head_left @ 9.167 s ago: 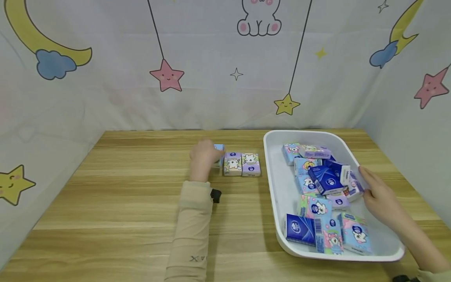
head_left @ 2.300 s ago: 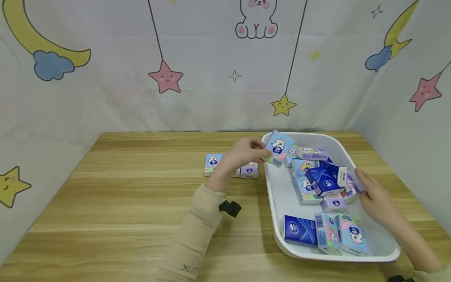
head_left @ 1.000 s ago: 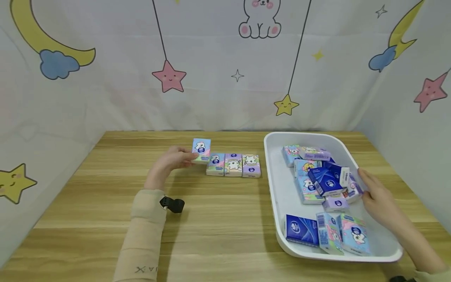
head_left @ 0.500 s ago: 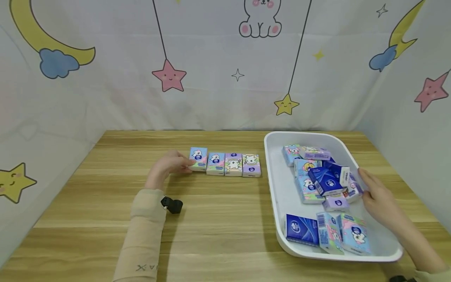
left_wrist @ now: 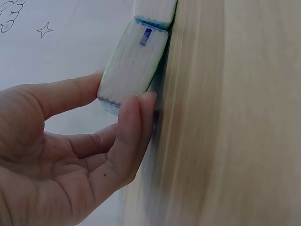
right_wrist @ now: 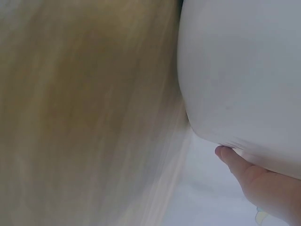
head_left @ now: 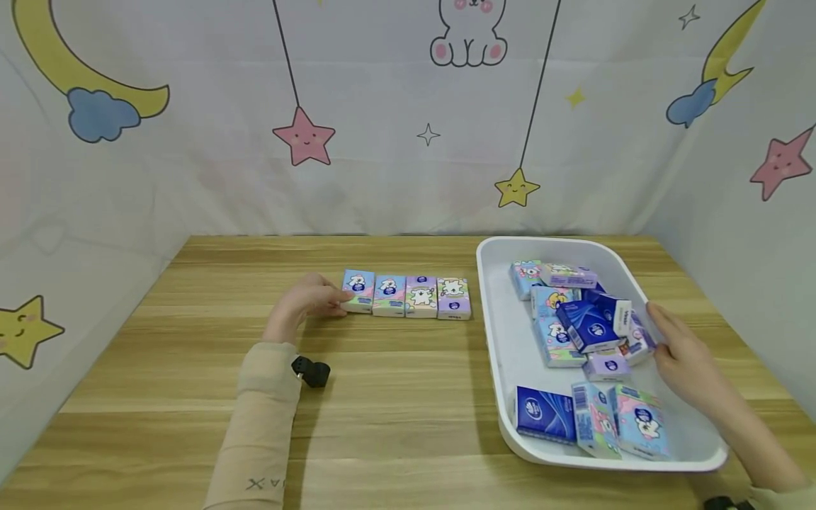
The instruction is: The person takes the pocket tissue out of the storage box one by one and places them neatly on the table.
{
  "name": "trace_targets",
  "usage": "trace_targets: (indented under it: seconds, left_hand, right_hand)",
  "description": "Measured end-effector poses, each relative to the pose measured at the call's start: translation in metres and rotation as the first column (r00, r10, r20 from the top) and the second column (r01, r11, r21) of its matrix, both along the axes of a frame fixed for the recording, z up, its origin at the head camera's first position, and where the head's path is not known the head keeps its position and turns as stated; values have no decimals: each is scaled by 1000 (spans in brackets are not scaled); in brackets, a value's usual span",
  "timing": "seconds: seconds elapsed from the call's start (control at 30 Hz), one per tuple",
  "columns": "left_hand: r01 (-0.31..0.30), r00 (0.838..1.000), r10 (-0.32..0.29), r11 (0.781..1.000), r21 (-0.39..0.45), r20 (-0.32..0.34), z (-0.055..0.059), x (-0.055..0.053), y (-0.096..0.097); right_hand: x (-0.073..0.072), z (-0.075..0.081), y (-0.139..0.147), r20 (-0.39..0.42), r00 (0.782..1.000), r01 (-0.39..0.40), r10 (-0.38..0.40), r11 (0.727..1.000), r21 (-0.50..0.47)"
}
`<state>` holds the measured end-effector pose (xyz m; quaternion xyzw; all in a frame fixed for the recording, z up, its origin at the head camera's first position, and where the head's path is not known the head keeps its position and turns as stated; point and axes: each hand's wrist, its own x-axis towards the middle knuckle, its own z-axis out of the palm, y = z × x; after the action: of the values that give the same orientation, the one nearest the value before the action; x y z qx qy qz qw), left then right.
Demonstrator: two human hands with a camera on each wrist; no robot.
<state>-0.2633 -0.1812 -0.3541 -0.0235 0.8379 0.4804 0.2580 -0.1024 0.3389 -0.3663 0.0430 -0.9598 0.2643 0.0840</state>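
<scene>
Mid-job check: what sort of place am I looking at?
Probably an indoor tabletop workspace, perhaps a makeshift booth: white cloth printed with cartoon moons and stars surrounds a wood-grain table, where tissue packs lie in a row and in a white plastic tub.

The light-blue pack (head_left: 360,283), printed in pink and green with a white cartoon animal, lies face up, its left end pinched by the left hand (head_left: 309,299). It stands at the left of a row — beside a matching pack (head_left: 389,292), then two purple packs (head_left: 421,297) — all short end toward the viewer on the wooden table (head_left: 382,397). The right hand (head_left: 688,361) holds the rim of the white tray (head_left: 503,382), where dark-blue packs (head_left: 543,414) and pastel packs (head_left: 561,343) lie jumbled.
</scene>
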Motion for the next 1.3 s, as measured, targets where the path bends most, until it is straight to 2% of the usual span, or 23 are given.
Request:
trace_targets:
  seconds: [0.37, 0.53, 0.87, 1.13, 1.3]
  left_hand:
    - [32, 999, -32, 999, 4, 15, 0, 3, 1]
    - [33, 999, -34, 999, 31, 27, 0, 3, 0]
    - [35, 999, -35, 999, 19, 10, 0, 5, 1]
    - [50, 999, -51, 999, -17, -5, 1, 5, 1]
    - [79, 995, -84, 992, -98, -50, 5, 5, -1]
  right_hand:
    - [0, -1, 0, -13, 1000, -8, 8, 1000, -13]
    - [1, -1, 1, -11, 1000, -10, 10, 1000, -12]
    - [1, -1, 1, 4, 1000, -6, 6, 1000, -9]
    - [1, -1, 1, 1, 1000, -7, 7, 1000, -8]
    - [1, -1, 1, -8, 1000, -7, 7, 1000, -5]
